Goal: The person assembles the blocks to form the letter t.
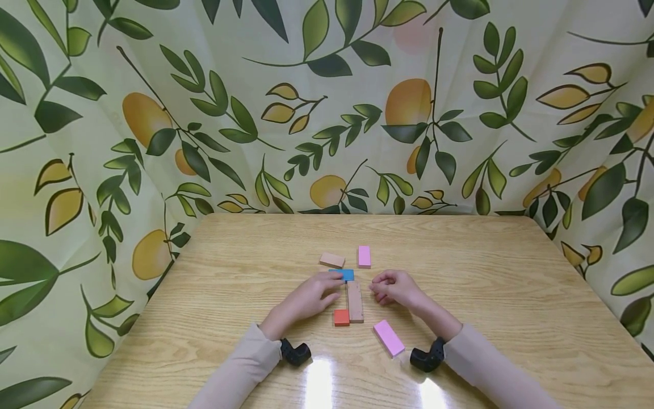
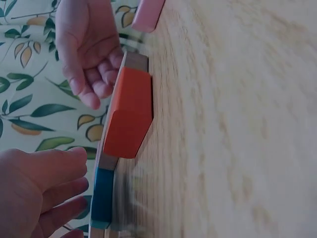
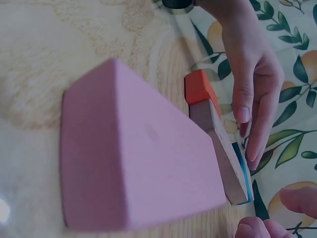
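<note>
My left hand (image 1: 308,293) hovers at the left of a small row of blocks, fingers loosely bent, fingertips overlapping the blue block (image 1: 349,275) in the head view. From that blue block a long plain wooden block (image 1: 355,304) runs toward me, with a red block (image 1: 342,318) against the left of its near end. To the right of the wooden block is my right hand (image 1: 398,289), its fingers loosely curled around nothing. A pink block (image 1: 389,338) lies below that hand, looming large in the right wrist view (image 3: 163,158).
Beyond the blue block lie a short wooden block (image 1: 332,260) and another pink block (image 1: 364,257). Everything rests on a wood-grain table (image 1: 245,250). A leaf-and-fruit patterned curtain (image 1: 327,142) hangs behind its far edge and along the sides.
</note>
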Demonstrator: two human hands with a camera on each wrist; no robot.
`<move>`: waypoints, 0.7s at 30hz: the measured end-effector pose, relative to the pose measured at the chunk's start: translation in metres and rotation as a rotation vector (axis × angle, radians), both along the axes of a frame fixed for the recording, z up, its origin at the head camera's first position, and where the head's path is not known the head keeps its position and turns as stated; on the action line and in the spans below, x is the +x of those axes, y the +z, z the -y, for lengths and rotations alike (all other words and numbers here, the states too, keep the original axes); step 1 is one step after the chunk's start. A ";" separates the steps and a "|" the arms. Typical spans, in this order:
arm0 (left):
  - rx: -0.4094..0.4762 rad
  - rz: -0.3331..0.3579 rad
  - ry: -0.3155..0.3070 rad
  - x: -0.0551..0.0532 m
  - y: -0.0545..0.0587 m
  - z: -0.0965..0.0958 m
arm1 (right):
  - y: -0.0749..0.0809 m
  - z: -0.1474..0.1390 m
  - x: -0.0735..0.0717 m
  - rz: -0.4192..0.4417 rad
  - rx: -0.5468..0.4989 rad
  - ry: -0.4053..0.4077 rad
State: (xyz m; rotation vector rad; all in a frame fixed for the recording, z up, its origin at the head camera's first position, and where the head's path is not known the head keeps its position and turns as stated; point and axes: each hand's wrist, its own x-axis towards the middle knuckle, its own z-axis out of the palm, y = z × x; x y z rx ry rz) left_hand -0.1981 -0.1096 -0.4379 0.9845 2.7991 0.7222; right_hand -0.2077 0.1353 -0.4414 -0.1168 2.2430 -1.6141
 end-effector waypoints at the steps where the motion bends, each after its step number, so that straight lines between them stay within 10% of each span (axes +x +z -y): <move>1: -0.004 -0.001 -0.002 0.001 0.000 -0.001 | 0.000 0.000 -0.001 0.003 0.009 -0.006; 21: -0.060 0.014 -0.075 0.007 -0.001 -0.011 | 0.010 -0.003 -0.017 -0.047 0.108 -0.020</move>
